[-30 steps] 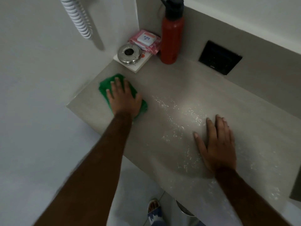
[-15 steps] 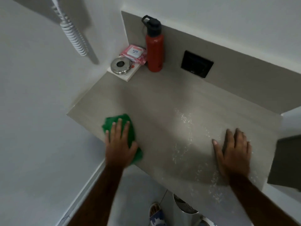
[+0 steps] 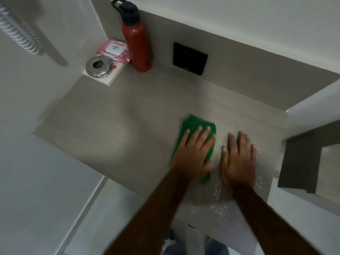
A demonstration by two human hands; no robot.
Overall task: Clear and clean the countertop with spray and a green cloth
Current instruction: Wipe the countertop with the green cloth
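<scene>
desk [image 3: 114, 126] far corner: red bottle [image 3: 136, 46], pink wipes pack [image 3: 115, 50], metal tin [image 3: 99, 66] | green cloth [image 3: 197, 126] under flat left hand [image 3: 193, 159] fingers (spread, pressing) | right hand [image 3: 238, 159] flat beside it, on white droplets [image 3: 219, 201]

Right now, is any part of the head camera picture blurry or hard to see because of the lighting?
Head view: dim overall; the left hand and the green cloth under it are motion-smeared, the right hand sharper; spray droplets glint on the countertop; wide-angle distortion bends the edges.
</scene>
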